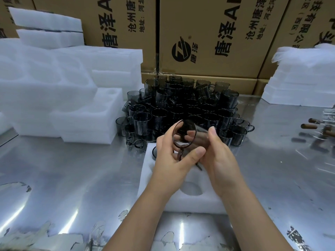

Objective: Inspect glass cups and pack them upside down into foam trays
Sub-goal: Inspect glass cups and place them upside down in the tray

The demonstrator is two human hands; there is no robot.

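1. A shiny metal worktop (63,178) is seen, backed by printed cardboard boxes (208,33).
2. A white foam tray (199,201) is laid on the worktop, with one round pocket shown bare.
3. A smoky glass cup (184,134) is held just above the foam tray, tipped on its side, mouth toward the camera, handle hanging down.
4. Left hand (174,160): grip is wrapped round the glass cup, thumb below, fingers seen through the glass.
5. Right hand (221,156): grip is clasped on the cup's other end, thumb on top.
6. A pile of cups (190,105) is heaped just behind the foam tray.
7. Foam stacks (54,87) are set well left and right of the foam tray.
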